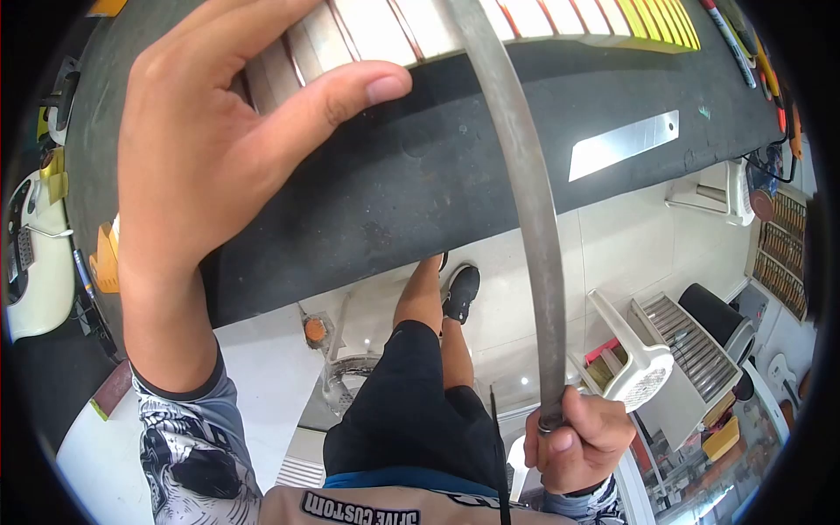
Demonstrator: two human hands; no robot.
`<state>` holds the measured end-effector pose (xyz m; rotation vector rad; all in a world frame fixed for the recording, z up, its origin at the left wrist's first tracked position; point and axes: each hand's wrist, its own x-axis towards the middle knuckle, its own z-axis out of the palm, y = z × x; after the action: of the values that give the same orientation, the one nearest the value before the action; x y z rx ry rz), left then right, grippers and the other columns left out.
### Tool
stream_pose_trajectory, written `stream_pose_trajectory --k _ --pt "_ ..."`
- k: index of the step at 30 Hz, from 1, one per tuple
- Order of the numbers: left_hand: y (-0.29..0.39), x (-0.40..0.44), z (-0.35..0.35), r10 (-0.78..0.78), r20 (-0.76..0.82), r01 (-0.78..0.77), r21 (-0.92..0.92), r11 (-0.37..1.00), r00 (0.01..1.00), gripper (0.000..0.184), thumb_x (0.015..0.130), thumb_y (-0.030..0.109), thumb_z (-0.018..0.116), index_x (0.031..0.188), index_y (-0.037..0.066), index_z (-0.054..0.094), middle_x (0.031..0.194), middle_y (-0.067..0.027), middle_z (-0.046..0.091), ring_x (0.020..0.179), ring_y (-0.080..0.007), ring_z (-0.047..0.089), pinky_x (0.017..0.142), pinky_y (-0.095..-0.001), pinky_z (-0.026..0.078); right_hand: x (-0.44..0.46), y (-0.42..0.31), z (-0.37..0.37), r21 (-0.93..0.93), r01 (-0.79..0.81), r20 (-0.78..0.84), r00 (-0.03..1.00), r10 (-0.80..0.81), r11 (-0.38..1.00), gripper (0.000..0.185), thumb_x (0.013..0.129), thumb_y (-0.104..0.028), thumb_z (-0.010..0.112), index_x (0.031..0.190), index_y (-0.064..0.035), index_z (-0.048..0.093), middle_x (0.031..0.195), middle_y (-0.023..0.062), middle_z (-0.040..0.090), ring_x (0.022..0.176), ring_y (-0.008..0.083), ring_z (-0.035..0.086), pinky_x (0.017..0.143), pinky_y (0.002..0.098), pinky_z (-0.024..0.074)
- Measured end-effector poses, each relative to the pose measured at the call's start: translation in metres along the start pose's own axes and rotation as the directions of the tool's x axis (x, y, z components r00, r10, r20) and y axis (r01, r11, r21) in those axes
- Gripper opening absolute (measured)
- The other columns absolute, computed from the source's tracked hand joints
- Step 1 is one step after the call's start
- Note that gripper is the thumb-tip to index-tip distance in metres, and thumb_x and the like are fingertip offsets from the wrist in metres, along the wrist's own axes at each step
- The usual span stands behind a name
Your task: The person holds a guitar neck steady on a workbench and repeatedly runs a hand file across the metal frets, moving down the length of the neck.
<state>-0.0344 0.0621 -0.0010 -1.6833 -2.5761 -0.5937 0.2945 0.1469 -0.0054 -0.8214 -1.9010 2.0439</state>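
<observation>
A guitar neck point(385, 31) lies across the top of the dark work surface, its fretboard crossed by metal frets. Pale strips cover the spaces between most frets, and yellow ones show at the right end. My left hand point(206, 122) grips the neck at its left part, thumb along the near side; the other fingertips are out of view. My right hand point(577, 442) is closed around the near end of a long metal file point(529, 197). The file slants from that hand up over the neck, its far end cut off by the frame.
A flat shiny metal plate point(625, 145) with a small hole lies near the bench point(420, 175) edge. Pens and tools point(731, 44) sit at the far right. A cream guitar body point(44, 254) is at left. Below stand white plastic stools point(634, 354) and a slatted rack point(687, 337).
</observation>
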Motion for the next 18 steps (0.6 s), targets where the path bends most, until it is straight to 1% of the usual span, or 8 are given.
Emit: stream_pose_trajectory --k 3,4,8,11,12,15,16,18 --pt "-0.001 0.000 -0.001 0.019 0.004 -0.019 0.003 1.000 1.000 0.048 0.078 0.026 0.078 0.117 0.002 0.066 0.091 -0.0068 0.063 0.081 -0.0140 0.059 0.073 -0.0235 0.045 -0.012 0.007 -0.001 -0.071 0.041 0.017 0.999 -0.040 0.997 0.036 0.095 -0.017 0.060 0.130 -0.0093 0.060 0.057 0.0040 0.057 0.037 0.0119 0.051 0.036 0.0255 0.0443" --pt "-0.001 0.000 -0.001 0.011 0.007 -0.011 -0.017 1.000 1.000 0.048 0.078 0.026 0.078 0.117 0.001 0.066 0.091 -0.0069 0.063 0.081 -0.0141 0.059 0.073 -0.0234 0.045 -0.014 0.006 -0.002 -0.119 0.061 0.054 0.997 -0.055 0.991 0.038 0.093 -0.015 0.062 0.131 -0.0122 0.059 0.058 0.0050 0.059 0.041 0.0129 0.054 0.039 0.0263 0.0458" --pt "0.001 0.002 0.000 -0.009 0.008 0.009 -0.054 0.999 1.000 0.047 0.077 0.024 0.078 0.116 0.000 0.066 0.090 -0.0071 0.062 0.080 -0.0142 0.058 0.073 -0.0231 0.044 -0.019 0.000 0.004 -0.226 0.074 0.076 0.995 -0.058 0.971 0.040 0.092 -0.011 0.062 0.132 -0.0107 0.057 0.060 0.0085 0.060 0.046 0.0146 0.058 0.043 0.0259 0.0475" --pt "0.003 0.002 -0.001 -0.026 0.011 0.026 -0.073 0.997 1.000 0.048 0.076 0.024 0.079 0.116 0.000 0.066 0.090 -0.0077 0.063 0.080 -0.0148 0.059 0.074 -0.0235 0.045 -0.021 -0.002 0.008 -0.301 0.140 0.090 0.989 -0.118 0.943 0.041 0.092 -0.010 0.062 0.133 -0.0086 0.056 0.062 0.0090 0.062 0.048 0.0141 0.059 0.046 0.0257 0.0486" --pt "0.003 0.002 -0.001 -0.033 0.011 0.034 -0.082 0.996 0.999 0.048 0.076 0.024 0.079 0.116 0.000 0.066 0.090 -0.0080 0.063 0.080 -0.0151 0.059 0.074 -0.0237 0.045 -0.026 -0.002 0.007 -0.287 0.134 0.106 0.988 -0.108 0.949 0.043 0.089 -0.008 0.063 0.132 -0.0055 0.056 0.064 0.0091 0.063 0.050 0.0156 0.060 0.048 0.0265 0.0496" --pt "-0.001 0.002 0.001 0.018 -0.039 -0.020 -0.073 0.997 0.999 0.050 0.075 0.026 0.080 0.116 0.000 0.066 0.092 -0.0096 0.064 0.080 -0.0174 0.061 0.074 -0.0252 0.047 -0.029 -0.006 0.007 -0.444 0.228 0.144 0.973 -0.182 0.867 0.045 0.086 -0.006 0.065 0.131 -0.0042 0.056 0.065 0.0095 0.063 0.049 0.0187 0.061 0.049 0.0276 0.0500" --pt "-0.002 0.002 0.001 0.022 -0.050 -0.026 -0.068 0.997 0.998 0.051 0.074 0.027 0.080 0.116 0.000 0.066 0.092 -0.0102 0.065 0.080 -0.0183 0.061 0.074 -0.0257 0.047 -0.032 -0.007 0.008 -0.443 0.219 0.123 0.975 -0.183 0.869 0.047 0.083 -0.004 0.065 0.129 -0.0042 0.057 0.065 0.0107 0.063 0.049 0.0212 0.060 0.049 0.0283 0.0496" --pt "-0.002 0.003 0.002 0.031 -0.068 -0.035 -0.060 0.998 0.997 0.053 0.073 0.029 0.081 0.116 0.000 0.066 0.093 -0.0115 0.066 0.080 -0.0200 0.062 0.074 -0.0267 0.048 -0.023 -0.016 0.011 -0.403 0.219 0.115 0.975 -0.188 0.889 0.042 0.086 -0.002 0.064 0.128 -0.0009 0.059 0.068 0.0154 0.062 0.050 0.0240 0.058 0.048 0.0312 0.0471"
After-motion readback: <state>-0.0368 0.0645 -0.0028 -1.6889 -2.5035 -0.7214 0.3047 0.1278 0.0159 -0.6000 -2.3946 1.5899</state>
